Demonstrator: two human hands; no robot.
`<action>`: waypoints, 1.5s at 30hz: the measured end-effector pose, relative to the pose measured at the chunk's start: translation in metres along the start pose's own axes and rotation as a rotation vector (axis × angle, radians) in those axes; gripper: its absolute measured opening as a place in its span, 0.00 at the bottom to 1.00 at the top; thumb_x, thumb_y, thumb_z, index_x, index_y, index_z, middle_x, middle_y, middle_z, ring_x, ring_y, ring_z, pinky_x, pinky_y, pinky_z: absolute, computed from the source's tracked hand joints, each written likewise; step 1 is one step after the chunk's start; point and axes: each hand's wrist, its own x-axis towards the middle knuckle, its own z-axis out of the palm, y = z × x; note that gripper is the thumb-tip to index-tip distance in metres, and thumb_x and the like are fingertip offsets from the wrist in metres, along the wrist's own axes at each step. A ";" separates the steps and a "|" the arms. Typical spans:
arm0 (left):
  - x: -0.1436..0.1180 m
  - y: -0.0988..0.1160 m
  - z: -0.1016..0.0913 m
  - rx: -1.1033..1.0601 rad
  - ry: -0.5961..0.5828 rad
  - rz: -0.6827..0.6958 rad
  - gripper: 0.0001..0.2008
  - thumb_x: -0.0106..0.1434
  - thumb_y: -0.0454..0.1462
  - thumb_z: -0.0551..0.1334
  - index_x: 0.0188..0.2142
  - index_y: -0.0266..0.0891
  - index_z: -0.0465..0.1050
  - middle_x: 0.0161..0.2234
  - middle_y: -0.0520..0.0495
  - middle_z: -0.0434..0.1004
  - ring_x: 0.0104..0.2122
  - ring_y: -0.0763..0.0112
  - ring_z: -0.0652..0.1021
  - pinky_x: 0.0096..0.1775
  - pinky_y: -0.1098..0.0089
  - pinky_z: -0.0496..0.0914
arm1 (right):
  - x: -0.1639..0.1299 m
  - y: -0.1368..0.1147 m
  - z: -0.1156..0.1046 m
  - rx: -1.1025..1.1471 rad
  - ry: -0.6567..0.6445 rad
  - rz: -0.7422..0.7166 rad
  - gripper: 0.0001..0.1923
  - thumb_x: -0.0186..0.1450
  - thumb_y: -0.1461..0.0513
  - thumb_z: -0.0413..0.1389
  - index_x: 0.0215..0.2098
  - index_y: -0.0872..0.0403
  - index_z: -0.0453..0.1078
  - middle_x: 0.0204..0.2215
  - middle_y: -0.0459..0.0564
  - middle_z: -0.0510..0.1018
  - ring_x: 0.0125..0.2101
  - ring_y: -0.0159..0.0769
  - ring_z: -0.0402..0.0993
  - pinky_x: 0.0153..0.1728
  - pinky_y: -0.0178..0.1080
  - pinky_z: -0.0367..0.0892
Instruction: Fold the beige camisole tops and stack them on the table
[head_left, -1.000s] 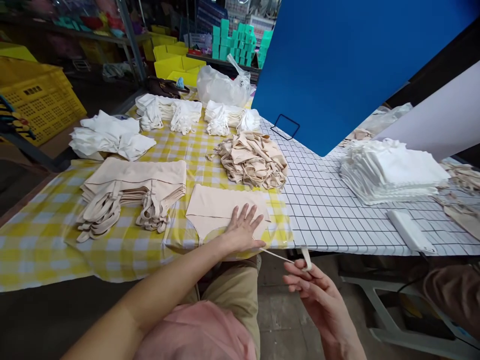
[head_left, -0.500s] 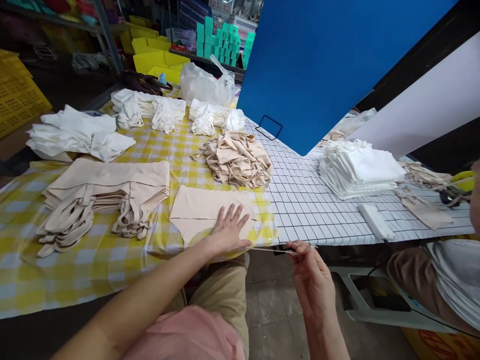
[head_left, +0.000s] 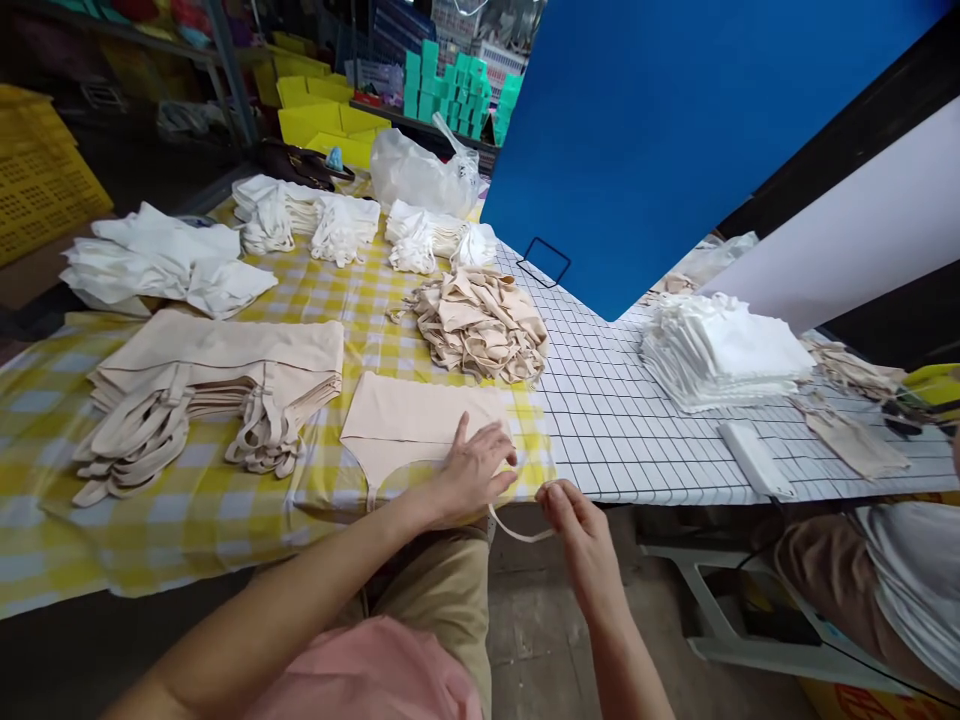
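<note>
A beige camisole (head_left: pixel 409 408) lies flat at the table's front edge, its straps toward me. My left hand (head_left: pixel 474 468) rests on its right part with fingers apart, covering some of the fabric. One thin strap (head_left: pixel 525 538) hangs in a slack curve past the edge. Its far end is pinched in my right hand (head_left: pixel 574 515), just off the table's front. To the left is a neat stack of beige camisoles (head_left: pixel 217 350) with looped straps. Behind the flat one sits a loose heap of beige garments (head_left: pixel 484 325).
White garment stacks (head_left: pixel 307 215) stand at the back, with a white pile (head_left: pixel 161 260) at left. A large blue board (head_left: pixel 645 150) rises behind the grid-patterned cloth. Another white stack (head_left: pixel 727 350) and a white oblong device (head_left: pixel 756 460) are at right, near a seated person (head_left: pixel 900 570).
My right hand has moved left toward my left hand, and the strap has gone from taut to slack. My left hand's fingers have lifted and curled a little.
</note>
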 end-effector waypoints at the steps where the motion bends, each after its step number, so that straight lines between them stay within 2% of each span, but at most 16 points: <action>1: 0.000 0.006 -0.005 -0.054 -0.010 0.012 0.09 0.64 0.38 0.52 0.36 0.40 0.69 0.43 0.48 0.73 0.52 0.66 0.67 0.59 0.50 0.37 | 0.001 0.000 0.005 -0.086 -0.022 -0.023 0.18 0.61 0.49 0.49 0.23 0.54 0.65 0.21 0.46 0.68 0.25 0.32 0.63 0.26 0.32 0.59; 4: -0.002 0.018 -0.017 -0.127 -0.040 -0.018 0.08 0.63 0.36 0.51 0.30 0.39 0.67 0.34 0.52 0.75 0.40 0.71 0.73 0.59 0.52 0.42 | 0.003 -0.002 0.018 -0.281 -0.038 -0.092 0.20 0.63 0.49 0.45 0.21 0.53 0.60 0.18 0.44 0.66 0.23 0.32 0.62 0.23 0.32 0.56; 9: -0.008 0.015 -0.019 -0.200 -0.013 -0.101 0.07 0.60 0.34 0.53 0.28 0.38 0.67 0.31 0.53 0.74 0.34 0.72 0.72 0.55 0.57 0.52 | 0.007 -0.001 0.029 -0.448 -0.069 -0.141 0.19 0.65 0.52 0.41 0.21 0.52 0.56 0.17 0.44 0.64 0.18 0.30 0.58 0.21 0.31 0.53; 12: -0.011 0.011 -0.019 -0.231 -0.010 -0.130 0.07 0.56 0.33 0.53 0.24 0.37 0.66 0.27 0.52 0.73 0.31 0.72 0.70 0.48 0.64 0.59 | 0.007 0.001 0.033 -0.545 -0.098 -0.174 0.19 0.65 0.53 0.39 0.21 0.52 0.55 0.16 0.43 0.64 0.17 0.30 0.58 0.20 0.31 0.52; 14: -0.012 0.008 -0.020 -0.294 -0.013 -0.180 0.06 0.54 0.32 0.53 0.22 0.36 0.65 0.24 0.52 0.71 0.28 0.73 0.69 0.40 0.69 0.62 | 0.006 0.002 0.036 -0.612 -0.113 -0.203 0.18 0.66 0.53 0.39 0.23 0.52 0.58 0.17 0.44 0.66 0.17 0.31 0.60 0.20 0.31 0.53; 17: -0.014 0.002 -0.023 -0.452 -0.037 -0.309 0.06 0.52 0.34 0.54 0.21 0.36 0.65 0.21 0.53 0.67 0.25 0.74 0.67 0.30 0.74 0.59 | 0.005 0.003 0.039 -0.694 -0.099 -0.273 0.15 0.66 0.54 0.41 0.34 0.53 0.63 0.19 0.45 0.71 0.17 0.32 0.65 0.19 0.31 0.53; 19: -0.014 -0.002 -0.025 -0.550 -0.069 -0.397 0.06 0.50 0.35 0.53 0.20 0.36 0.65 0.20 0.54 0.65 0.24 0.75 0.66 0.27 0.74 0.57 | 0.004 0.005 0.041 -0.752 -0.066 -0.372 0.14 0.66 0.55 0.43 0.39 0.54 0.64 0.19 0.44 0.72 0.16 0.32 0.67 0.19 0.31 0.53; 23: -0.014 -0.011 -0.025 -0.688 -0.165 -0.517 0.07 0.48 0.36 0.53 0.18 0.36 0.64 0.17 0.55 0.63 0.20 0.77 0.63 0.24 0.75 0.55 | 0.007 0.010 0.044 -0.847 0.009 -0.647 0.14 0.68 0.59 0.43 0.33 0.53 0.68 0.18 0.45 0.73 0.18 0.30 0.67 0.21 0.31 0.52; 26: -0.014 -0.017 -0.023 -0.732 -0.174 -0.541 0.08 0.48 0.37 0.53 0.17 0.36 0.63 0.15 0.56 0.60 0.18 0.78 0.60 0.23 0.75 0.53 | 0.011 0.011 0.047 -0.897 0.007 -0.694 0.15 0.68 0.60 0.44 0.30 0.52 0.70 0.18 0.46 0.72 0.19 0.29 0.65 0.22 0.32 0.52; 29: -0.012 -0.023 -0.023 -0.704 -0.196 -0.539 0.08 0.50 0.37 0.53 0.19 0.36 0.64 0.15 0.57 0.58 0.18 0.78 0.59 0.22 0.74 0.53 | 0.018 0.011 0.049 -0.871 -0.034 -0.624 0.15 0.68 0.59 0.44 0.30 0.51 0.71 0.20 0.47 0.71 0.22 0.30 0.64 0.23 0.33 0.53; 31: -0.009 -0.028 -0.025 -0.581 -0.172 -0.499 0.09 0.52 0.36 0.52 0.21 0.36 0.66 0.16 0.56 0.60 0.20 0.76 0.62 0.24 0.74 0.55 | 0.026 0.011 0.051 -0.747 -0.051 -0.566 0.15 0.67 0.60 0.44 0.30 0.51 0.70 0.24 0.49 0.72 0.25 0.32 0.66 0.25 0.33 0.55; 33: -0.006 -0.034 -0.027 -0.343 -0.068 -0.406 0.07 0.54 0.34 0.53 0.25 0.36 0.69 0.22 0.53 0.67 0.25 0.73 0.67 0.29 0.73 0.59 | 0.035 0.011 0.053 -0.566 -0.042 -0.478 0.13 0.66 0.59 0.46 0.29 0.52 0.69 0.27 0.49 0.72 0.27 0.33 0.67 0.27 0.33 0.58; 35: -0.004 -0.041 -0.027 -0.068 0.019 -0.274 0.07 0.55 0.32 0.55 0.32 0.36 0.71 0.32 0.49 0.71 0.34 0.69 0.70 0.36 0.70 0.62 | 0.046 0.011 0.055 -0.376 -0.030 -0.327 0.11 0.63 0.57 0.48 0.27 0.53 0.67 0.26 0.49 0.72 0.26 0.33 0.68 0.26 0.34 0.60; 38: 0.001 -0.050 -0.025 0.210 -0.018 -0.117 0.08 0.57 0.32 0.56 0.37 0.38 0.71 0.39 0.46 0.70 0.41 0.64 0.69 0.42 0.66 0.61 | 0.060 0.013 0.058 -0.123 -0.082 -0.057 0.14 0.60 0.52 0.52 0.27 0.54 0.65 0.19 0.46 0.70 0.20 0.33 0.66 0.22 0.34 0.60; 42: 0.007 -0.055 -0.021 0.373 -0.054 -0.005 0.08 0.61 0.34 0.55 0.35 0.37 0.72 0.38 0.44 0.70 0.41 0.63 0.69 0.42 0.64 0.61 | 0.074 0.016 0.062 0.117 -0.214 0.155 0.17 0.54 0.49 0.56 0.27 0.55 0.64 0.17 0.45 0.71 0.18 0.31 0.65 0.19 0.33 0.59; 45: 0.010 -0.058 -0.018 0.367 -0.026 -0.008 0.08 0.62 0.33 0.54 0.34 0.36 0.72 0.37 0.44 0.70 0.41 0.64 0.69 0.42 0.64 0.61 | 0.081 0.018 0.063 0.157 -0.258 0.205 0.18 0.52 0.48 0.57 0.26 0.55 0.63 0.16 0.44 0.70 0.17 0.30 0.64 0.19 0.33 0.57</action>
